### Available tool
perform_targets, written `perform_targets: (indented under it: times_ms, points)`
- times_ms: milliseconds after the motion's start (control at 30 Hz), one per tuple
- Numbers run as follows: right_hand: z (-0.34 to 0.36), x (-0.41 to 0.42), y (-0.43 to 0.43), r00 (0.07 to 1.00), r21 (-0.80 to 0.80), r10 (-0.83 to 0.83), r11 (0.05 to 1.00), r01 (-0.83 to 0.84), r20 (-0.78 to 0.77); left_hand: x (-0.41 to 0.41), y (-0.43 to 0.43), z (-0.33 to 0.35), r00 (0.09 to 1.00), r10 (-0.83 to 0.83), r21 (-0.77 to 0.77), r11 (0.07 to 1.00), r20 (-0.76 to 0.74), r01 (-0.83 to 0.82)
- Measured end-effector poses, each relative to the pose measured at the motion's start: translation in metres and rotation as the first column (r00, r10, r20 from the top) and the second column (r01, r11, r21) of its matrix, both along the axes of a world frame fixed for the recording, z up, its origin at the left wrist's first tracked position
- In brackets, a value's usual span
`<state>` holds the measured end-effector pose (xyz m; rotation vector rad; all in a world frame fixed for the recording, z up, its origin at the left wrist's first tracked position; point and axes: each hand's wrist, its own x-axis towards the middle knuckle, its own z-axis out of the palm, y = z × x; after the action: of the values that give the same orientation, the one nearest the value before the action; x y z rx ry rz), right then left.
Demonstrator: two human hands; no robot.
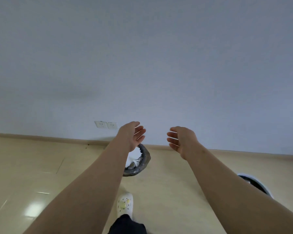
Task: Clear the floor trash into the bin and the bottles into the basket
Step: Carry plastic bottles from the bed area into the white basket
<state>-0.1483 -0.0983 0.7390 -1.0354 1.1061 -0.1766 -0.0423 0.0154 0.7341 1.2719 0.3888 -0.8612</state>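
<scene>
Head view: your left hand (133, 135) and right hand (181, 141) are both raised in front of you on bare forearms, palms turned toward each other and well apart. The left grip is apart, with fingers straight and slightly spread, holding nothing. The right grip is likewise apart, with fingers loosely extended, and it touches nothing. Below and just behind your left hand in the frame is the bin (145, 159), round and lined with a dark bag. It stands on the beige tiled floor (41, 166) near the baseboard (57, 138), and your left forearm partly covers its near rim. White crumpled trash (134, 157) lies inside it. At the right, a white-rimmed round container with a dark inside (259, 185) sits on the floor, half hidden by your right forearm; you cannot tell whether it is the basket. Two white wall sockets (106, 124) sit side by side low on the pale wall (142, 65), too small to read any marking. One white perforated shoe (125, 204) with yellow pieces on it points toward the bin.
</scene>
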Motion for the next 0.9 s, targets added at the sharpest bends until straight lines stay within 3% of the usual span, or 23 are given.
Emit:
perform_targets:
  times_ms: [333,533,700,900]
  points:
    - [0.047,-0.024,0.035,0.991,-0.077,0.101,0.993,-0.094,0.089,-0.031,0.051,0.04,0.988,0.121,-0.055,0.992,0.096,-0.116]
    - [0.041,0.011,0.111,0.964,-0.099,0.26,0.962,-0.254,0.05,-0.024,0.145,0.033,0.956,0.276,-0.067,0.961,0.1,-0.27]
    - [0.027,0.064,0.237,0.877,-0.096,0.478,0.876,-0.472,0.053,-0.013,0.281,0.02,0.88,0.438,0.016,0.894,0.181,-0.448]
    - [0.006,0.092,0.419,0.666,-0.055,0.746,0.665,-0.744,0.003,-0.029,0.458,0.004,0.752,0.632,0.105,0.748,0.189,-0.655]
